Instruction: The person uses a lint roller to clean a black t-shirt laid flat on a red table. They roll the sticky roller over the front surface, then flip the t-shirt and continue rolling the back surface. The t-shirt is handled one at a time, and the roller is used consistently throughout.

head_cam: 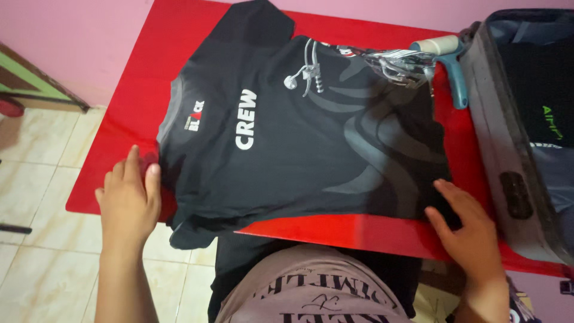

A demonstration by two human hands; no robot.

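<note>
Two hands on it right now: we've got the black t-shirt point(299, 143) lying flat on the glossy red table point(125, 113), mid-fold by the look of it. Left hand point(128, 200) has fingers together, pressed flat at the collar end; right hand point(469, 230) has fingers slightly spread, tips on the hem corner. Cloth looks thin and slippery with grey swirls, so we'd guess smoothing it takes even pressure from both palms. Beyond our fingertips sit white earphones point(305, 75) and a lint roller point(445, 57); a grey fabric suitcase point(502, 149) lies open just past the right fingers.
</note>
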